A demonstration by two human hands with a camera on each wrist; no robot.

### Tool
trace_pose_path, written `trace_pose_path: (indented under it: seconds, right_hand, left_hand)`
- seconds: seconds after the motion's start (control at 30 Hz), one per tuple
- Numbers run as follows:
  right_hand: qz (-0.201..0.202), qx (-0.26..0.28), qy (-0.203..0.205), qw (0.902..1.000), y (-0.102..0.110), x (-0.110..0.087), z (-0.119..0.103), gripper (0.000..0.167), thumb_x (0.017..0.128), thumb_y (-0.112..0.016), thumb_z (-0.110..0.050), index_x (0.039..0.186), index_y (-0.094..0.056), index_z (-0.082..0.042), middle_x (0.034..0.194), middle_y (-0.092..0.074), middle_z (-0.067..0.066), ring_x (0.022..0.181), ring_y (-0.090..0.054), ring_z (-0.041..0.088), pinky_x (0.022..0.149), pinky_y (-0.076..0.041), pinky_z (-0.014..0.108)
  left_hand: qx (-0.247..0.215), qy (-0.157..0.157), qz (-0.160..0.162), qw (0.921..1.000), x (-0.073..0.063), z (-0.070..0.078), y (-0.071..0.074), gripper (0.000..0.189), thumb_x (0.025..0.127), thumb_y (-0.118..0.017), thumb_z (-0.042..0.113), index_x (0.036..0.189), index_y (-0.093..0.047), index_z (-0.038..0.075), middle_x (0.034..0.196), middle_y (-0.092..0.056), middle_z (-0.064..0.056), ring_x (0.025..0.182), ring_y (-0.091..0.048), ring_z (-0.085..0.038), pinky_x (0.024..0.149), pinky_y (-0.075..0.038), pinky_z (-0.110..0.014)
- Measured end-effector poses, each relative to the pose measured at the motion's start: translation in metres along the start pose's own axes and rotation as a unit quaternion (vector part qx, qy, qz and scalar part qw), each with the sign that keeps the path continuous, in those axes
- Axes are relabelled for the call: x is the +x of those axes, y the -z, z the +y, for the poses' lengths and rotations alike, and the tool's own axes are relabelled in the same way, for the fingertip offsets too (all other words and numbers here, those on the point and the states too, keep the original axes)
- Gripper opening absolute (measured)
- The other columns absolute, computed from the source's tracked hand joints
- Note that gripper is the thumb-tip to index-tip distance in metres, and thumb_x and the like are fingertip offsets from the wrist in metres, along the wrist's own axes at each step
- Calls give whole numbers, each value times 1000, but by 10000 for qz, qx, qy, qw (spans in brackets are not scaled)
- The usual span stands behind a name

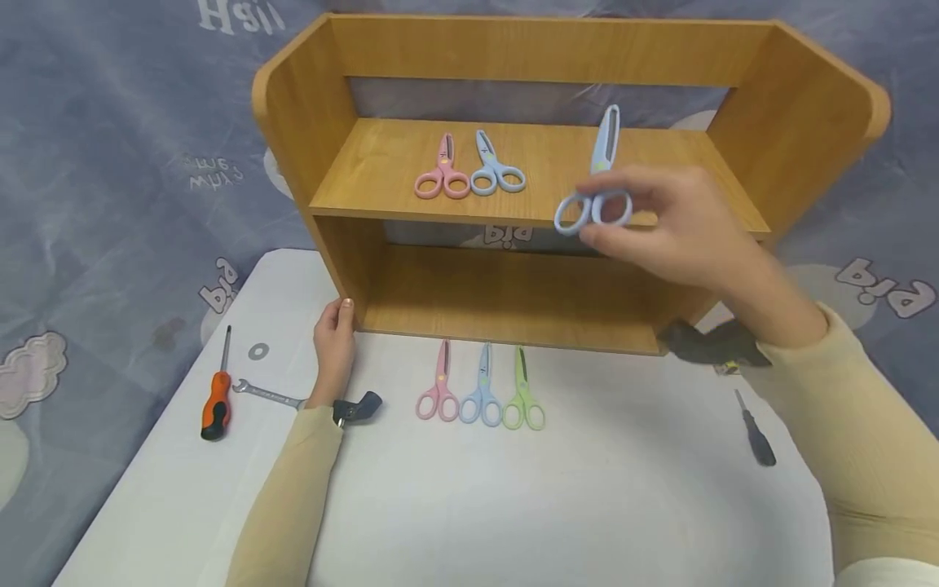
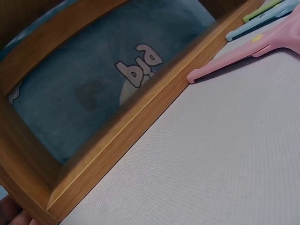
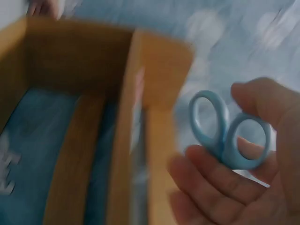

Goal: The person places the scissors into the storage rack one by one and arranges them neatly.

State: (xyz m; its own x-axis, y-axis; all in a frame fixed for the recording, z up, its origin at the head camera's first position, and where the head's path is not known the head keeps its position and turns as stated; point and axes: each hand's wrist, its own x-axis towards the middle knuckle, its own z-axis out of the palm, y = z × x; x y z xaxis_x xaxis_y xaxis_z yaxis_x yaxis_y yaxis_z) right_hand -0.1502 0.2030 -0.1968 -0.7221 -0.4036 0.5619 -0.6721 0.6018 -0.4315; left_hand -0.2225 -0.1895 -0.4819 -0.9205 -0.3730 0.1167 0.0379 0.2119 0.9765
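Blue-grey printed fabric (image 1: pixel 125 269) is hung as a backdrop behind a white-covered table (image 1: pixel 623 473), on which a two-level wooden shelf (image 1: pixel 550 49) is stood across the upper part of the head view. One pair of pale blue scissors (image 1: pixel 605 153) is grasped by the right hand (image 1: pixel 678 216) at the upper right of the frame. Contact is made at the handle loops, which are pinched between thumb and fingers; the left loop is projected beyond the fingertips, and the blades are directed upward, clear of the fingers. In the right wrist view, the loops are seen at right of centre, with the thumb at their upper right and the fingers beneath. In the head view, the upper board is overlapped by the held pair; whether it is touched cannot be told. The lower front edge of the shelf's left side panel is gripped by the left hand (image 1: pixel 335 346), left of centre. On the upper board, pink scissors (image 1: pixel 445 163) and blue scissors (image 1: pixel 490 157) are laid side by side. Below, at frame centre, three further pairs (image 1: pixel 483 381), pink, blue and green, are aligned on the table.
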Motion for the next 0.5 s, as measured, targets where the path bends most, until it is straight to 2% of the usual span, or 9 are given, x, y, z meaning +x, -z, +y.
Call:
trace_pose_path:
  seconds: [0.1, 0.17, 0.23, 0.37, 0.5]
  right_hand:
    - [-320, -923, -335, 9947, -3, 32, 24, 39, 82, -80, -18, 120, -75, -9, 90, -73, 8, 80, -64, 4, 68, -39, 12]
    - [-637, -1255, -576, 9884, -7, 45, 38, 40, 87, -78, -24, 124, -72, -11, 95, -75, 11, 78, -67, 14, 63, -40, 15]
    - [-927, -1516, -726, 9814, -11, 53, 49, 40, 91, -73, -25, 128, -70, -12, 91, -75, 13, 73, -65, 21, 62, -41, 21]
    - [-1154, -1793, -770, 9740, -18, 61, 56, 41, 97, -65, -25, 136, -66, -13, 79, -74, 13, 66, -56, 21, 63, -39, 33]
    - [-1299, -1721, -862, 9727, -24, 66, 57, 46, 96, -64, -36, 138, -65, -15, 77, -67, 11, 70, -53, 23, 63, -38, 34]
  left_hand:
    - [-35, 11, -16, 10000, -1, -1, -2, 50, 107, -48, 39, 138, -57, 0, 139, -61, -20, 130, -54, -31, 109, -44, -44]
    - [-48, -10, -25, 10000, -2, 1, -3, 50, 107, -49, 37, 138, -57, 0, 140, -60, -21, 132, -54, -33, 112, -43, -46]
    - [-29, -28, -53, 10000, -1, 2, -4, 50, 107, -48, 38, 139, -56, 0, 141, -60, -20, 135, -53, -33, 114, -42, -47]
    - [39, -34, -89, 9999, 0, 4, -3, 51, 107, -47, 40, 141, -56, 2, 143, -59, -19, 137, -52, -32, 115, -42, -47]
    - [48, -68, -46, 10000, -1, 3, 0, 49, 108, -46, 38, 140, -56, 1, 140, -60, -19, 132, -54, -32, 112, -43, -47]
